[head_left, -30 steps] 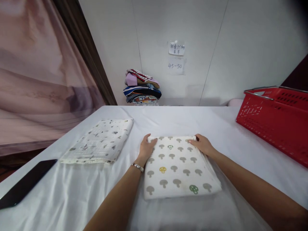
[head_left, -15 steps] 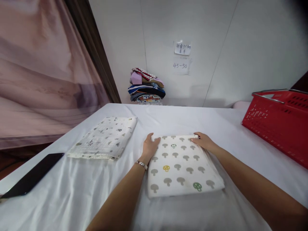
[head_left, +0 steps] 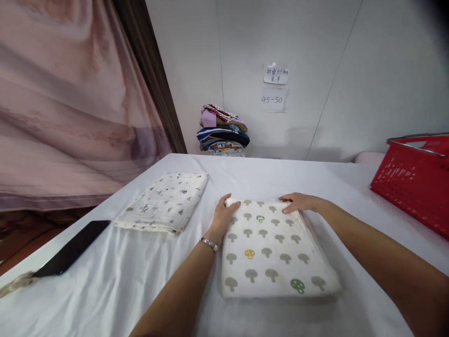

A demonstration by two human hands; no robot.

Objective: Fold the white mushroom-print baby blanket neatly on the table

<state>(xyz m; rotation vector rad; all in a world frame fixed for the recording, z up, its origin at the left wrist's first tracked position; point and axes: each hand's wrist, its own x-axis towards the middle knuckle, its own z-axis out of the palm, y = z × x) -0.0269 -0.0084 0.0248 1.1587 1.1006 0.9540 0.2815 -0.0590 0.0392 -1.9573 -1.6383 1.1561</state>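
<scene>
A folded white cloth with a mushroom print (head_left: 271, 248) lies on the white table (head_left: 266, 180) in front of me. My left hand (head_left: 224, 216) grips its far left corner, fingers curled over the edge. A thin bracelet sits on that wrist. My right hand (head_left: 301, 202) rests on the far right corner, fingers pressed flat along the edge.
A second folded white cloth with small dark prints (head_left: 164, 202) lies to the left. A black phone (head_left: 72, 248) sits near the table's left edge. A red basket (head_left: 414, 180) stands at the right. Stacked folded clothes (head_left: 223, 133) lie by the back wall; a pink curtain (head_left: 70, 103) hangs left.
The view has shifted left, so everything sits further right in the picture. My hands stay on the far corners of the mushroom cloth; the right fingers have stretched flatter along the edge.
</scene>
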